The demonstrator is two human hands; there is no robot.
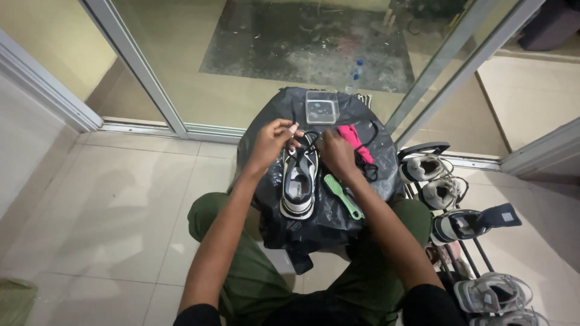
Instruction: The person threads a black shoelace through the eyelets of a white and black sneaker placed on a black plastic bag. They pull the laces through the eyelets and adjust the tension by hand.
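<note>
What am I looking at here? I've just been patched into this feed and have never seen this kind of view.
There is no machine: one camera on a seated person's head looks down at their two bare hands. The left hand and right hand both pinch the black lace at the top of a black-and-white sneaker. The sneaker lies on a surface covered in black plastic sheet. Beside it lie a green brush, a pink item and a clear plastic tub. To the right, a shoe rack holds more sneakers.
</note>
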